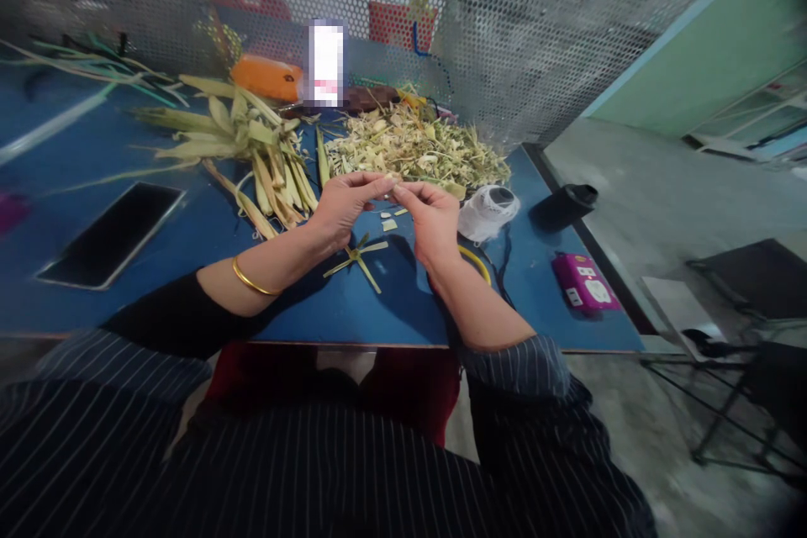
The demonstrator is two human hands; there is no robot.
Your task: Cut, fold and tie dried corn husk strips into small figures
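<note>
My left hand (pixel 340 206) and my right hand (pixel 436 214) meet above the blue table, fingertips pinched together. Between them is a small pale piece of husk (pixel 392 179), mostly covered by the fingers. Below the hands, a star-shaped piece of folded husk strips (pixel 357 255) lies flat on the table. A few cut pale bits (pixel 389 225) rest just under the fingertips. Behind the hands spreads a heap of husk scraps (pixel 409 143). Left of it lies a bundle of long dry husks (pixel 252 134). A cone of white thread (pixel 488 214) stands beside my right hand.
On the blue table (pixel 403 311), a phone (pixel 113 235) lies at left, near green and white strips (pixel 101 67). An orange packet (pixel 268 77) sits at the back. A black cylinder (pixel 563 208) and a purple box with sockets (pixel 586 282) are at right. Perforated metal mesh (pixel 517 34) rises behind.
</note>
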